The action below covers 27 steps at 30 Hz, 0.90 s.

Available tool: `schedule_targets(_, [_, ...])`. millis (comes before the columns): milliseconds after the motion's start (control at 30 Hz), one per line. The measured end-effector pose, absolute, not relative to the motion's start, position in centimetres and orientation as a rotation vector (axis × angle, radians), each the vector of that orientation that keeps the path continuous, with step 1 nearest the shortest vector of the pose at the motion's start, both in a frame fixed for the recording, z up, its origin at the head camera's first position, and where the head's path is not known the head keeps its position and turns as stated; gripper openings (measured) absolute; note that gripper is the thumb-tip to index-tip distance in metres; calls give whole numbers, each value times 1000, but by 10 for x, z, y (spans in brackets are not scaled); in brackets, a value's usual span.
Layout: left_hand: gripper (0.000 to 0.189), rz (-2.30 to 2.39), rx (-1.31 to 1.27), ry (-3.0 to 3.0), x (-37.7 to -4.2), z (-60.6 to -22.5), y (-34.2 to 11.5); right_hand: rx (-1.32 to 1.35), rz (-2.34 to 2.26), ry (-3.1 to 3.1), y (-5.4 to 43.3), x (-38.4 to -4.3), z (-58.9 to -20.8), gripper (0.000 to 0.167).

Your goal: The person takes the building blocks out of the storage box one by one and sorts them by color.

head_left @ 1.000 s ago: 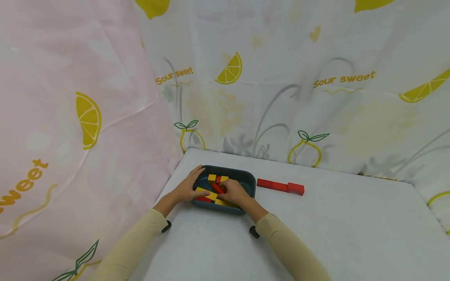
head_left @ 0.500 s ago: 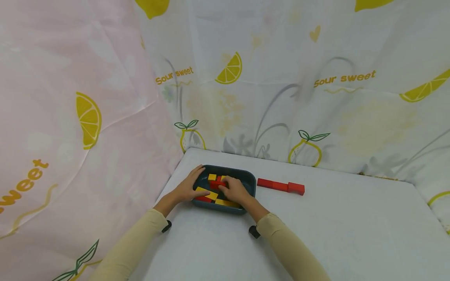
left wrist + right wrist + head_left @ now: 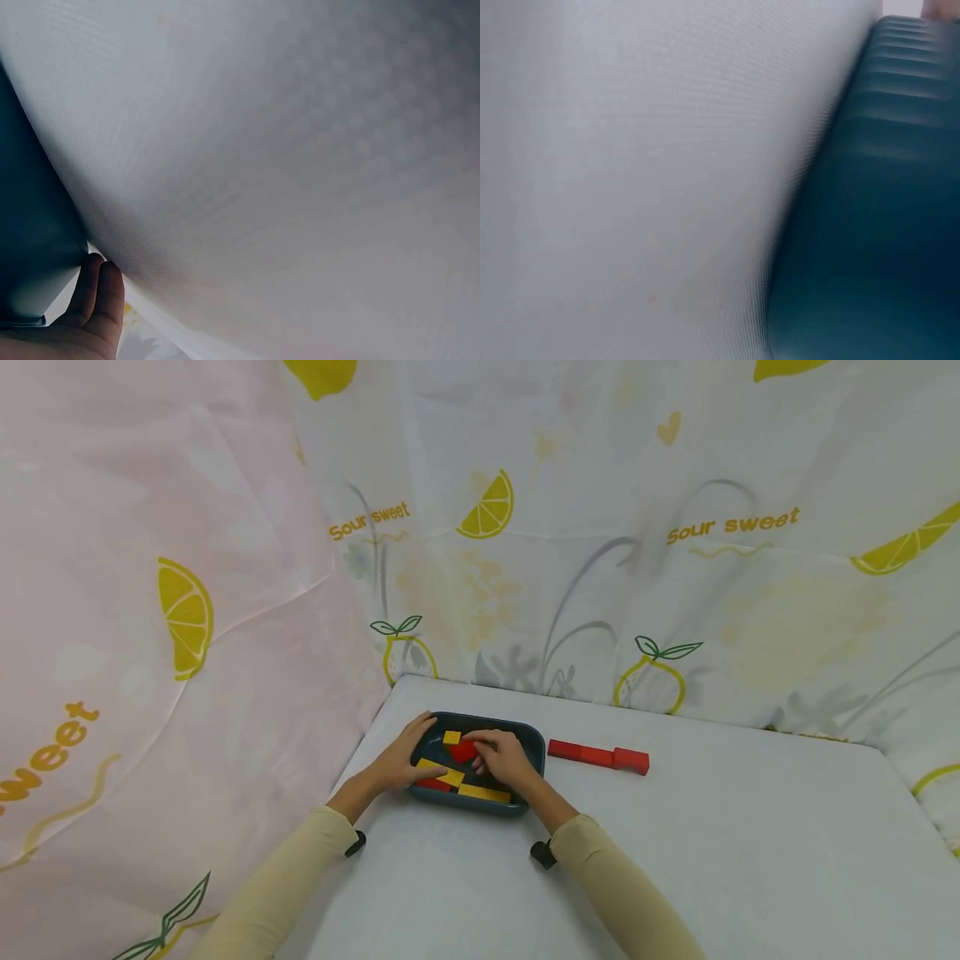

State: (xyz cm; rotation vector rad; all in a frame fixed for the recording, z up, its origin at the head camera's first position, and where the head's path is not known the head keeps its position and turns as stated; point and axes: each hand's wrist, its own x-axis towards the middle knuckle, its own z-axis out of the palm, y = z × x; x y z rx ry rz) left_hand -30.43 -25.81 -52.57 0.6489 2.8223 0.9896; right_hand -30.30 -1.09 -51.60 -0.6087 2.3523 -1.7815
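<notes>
A dark teal tray [image 3: 495, 720] with rounded corners holds red and yellow blocks. My left hand [image 3: 397, 763] grips its left end, fingers along the outer wall and thumb over the inside, close over a yellow block [image 3: 452, 777]. In the left wrist view two fingers [image 3: 107, 304] lie against the tray's outside. Inside the tray my right hand [image 3: 504, 760] pinches a tilted red block [image 3: 462, 752], its index finger along the top. A small yellow block [image 3: 452, 737] sits behind that one. Along the near wall lie a long yellow block [image 3: 484, 793] and a red block [image 3: 433, 785].
To the tray's right, several red blocks [image 3: 596, 756] form a row on the white-covered table [image 3: 720, 843]. Lemon-printed cloth [image 3: 585, 527] hangs behind the table, and a pinkish cloth [image 3: 262, 693] borders it on the left.
My right hand has shifted slightly toward the tray's back, turning the red block from slanted to crosswise, then tilting it. The left hand stays put.
</notes>
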Motion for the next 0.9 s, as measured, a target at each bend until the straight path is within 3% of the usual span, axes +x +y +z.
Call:
schedule_targets(267, [99,983,656,2812,-305,-524,-258,-539,-1759,2313,-10,-302,-512,38])
schedule_targets(567, [99,987,654,2819,-303,-524,-259,-633,-1720,2350,-9,-300,-513,40])
schedule_targets(767, [98,993,633,2813,-303,-524,-259,-591,-1738,2412,-9,-295,-501,31])
schedule_targets(900, [98,988,617,2810,-302,-525,-258,-502,-1869,2367,-9,-301,-512,26])
